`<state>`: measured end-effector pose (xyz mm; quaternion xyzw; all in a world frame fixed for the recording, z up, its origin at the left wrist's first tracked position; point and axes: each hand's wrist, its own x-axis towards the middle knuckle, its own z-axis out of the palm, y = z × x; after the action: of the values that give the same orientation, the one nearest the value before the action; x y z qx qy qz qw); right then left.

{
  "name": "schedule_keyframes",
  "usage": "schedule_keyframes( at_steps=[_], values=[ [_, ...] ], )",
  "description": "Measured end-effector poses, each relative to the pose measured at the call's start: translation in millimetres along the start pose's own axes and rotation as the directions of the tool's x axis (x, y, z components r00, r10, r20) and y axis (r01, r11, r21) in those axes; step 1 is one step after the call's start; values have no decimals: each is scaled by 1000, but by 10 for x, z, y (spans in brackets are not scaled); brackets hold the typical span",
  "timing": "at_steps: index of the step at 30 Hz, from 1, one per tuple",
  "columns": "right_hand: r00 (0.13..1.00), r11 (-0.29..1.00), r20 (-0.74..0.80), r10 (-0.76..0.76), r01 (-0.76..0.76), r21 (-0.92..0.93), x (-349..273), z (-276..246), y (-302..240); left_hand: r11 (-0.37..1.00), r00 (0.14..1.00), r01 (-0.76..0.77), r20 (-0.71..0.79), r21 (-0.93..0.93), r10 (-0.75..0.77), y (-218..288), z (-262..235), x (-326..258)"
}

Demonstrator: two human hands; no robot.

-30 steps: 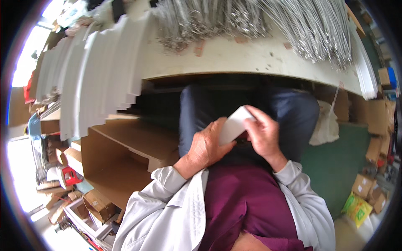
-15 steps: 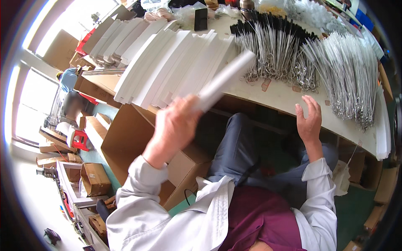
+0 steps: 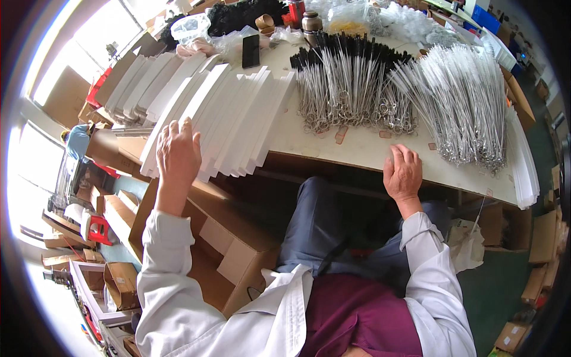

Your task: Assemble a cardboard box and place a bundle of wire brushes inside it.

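Paper sleeves (image 3: 220, 113), long, flat and white, lie fanned in overlapping rows on the pale surface (image 3: 357, 149). Beside them sit thin wire brushes (image 3: 351, 89) with looped metal handles and dark bristle tips, and a second heap of shiny wire brushes with clear tips (image 3: 464, 101). The left hand (image 3: 177, 152) rests flat on the near ends of the sleeves, fingers spread, gripping nothing. The right hand (image 3: 403, 172) lies open, palm down, on the surface edge, empty
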<state>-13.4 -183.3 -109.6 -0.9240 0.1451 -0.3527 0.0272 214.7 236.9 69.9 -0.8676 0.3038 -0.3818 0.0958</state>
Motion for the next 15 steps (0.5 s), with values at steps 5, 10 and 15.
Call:
schedule_keyframes(
  at_steps=[5, 10, 15],
  values=[
    [1000, 1000, 19, 11, -11, 1, -69, 6, 30, 844, 998, 51, 51, -534, -28, 822, -309, -84],
    [1000, 1000, -23, -17, 17, 6, -16, 129, 68, 608, 979, 119, 195, -785, 61, 1599, 301, -55],
    [1000, 1000, -25, -5, 5, -17, 53, 70, 49, 545, 1000, 15, 17, -838, -1, 2050, 1174, 122]
  ],
)
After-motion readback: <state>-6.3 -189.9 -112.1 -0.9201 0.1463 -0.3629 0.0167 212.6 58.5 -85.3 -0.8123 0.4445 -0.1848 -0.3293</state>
